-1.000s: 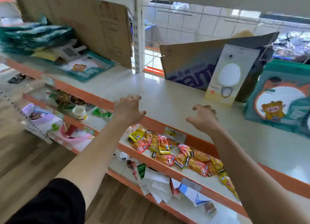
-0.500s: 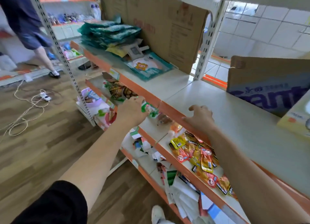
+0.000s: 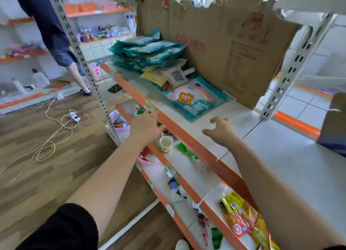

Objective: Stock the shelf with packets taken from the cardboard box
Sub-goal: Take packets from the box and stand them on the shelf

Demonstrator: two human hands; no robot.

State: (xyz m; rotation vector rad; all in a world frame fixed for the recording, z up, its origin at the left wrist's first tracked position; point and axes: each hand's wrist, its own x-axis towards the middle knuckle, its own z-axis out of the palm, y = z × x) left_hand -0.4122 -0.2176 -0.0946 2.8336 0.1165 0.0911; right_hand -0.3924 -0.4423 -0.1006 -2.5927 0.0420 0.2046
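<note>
Left hand (image 3: pixel 148 126): fingers outstretched, empty, at the front of the shelf (image 3: pixel 243 116).
Right hand (image 3: pixel 221 130): fingers loosely spread, empty, over the shelf.
Packets: one teal packet (image 3: pixel 194 100) flat ahead of you; teal stack (image 3: pixel 148 51) beyond.
Risk: your low left reach may tip the paper cup (image 3: pixel 166 144) below.

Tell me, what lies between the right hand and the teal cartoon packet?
Nothing but a bare strip of white shelf separates the right hand from the teal cartoon packet, as the head view shows.
</note>
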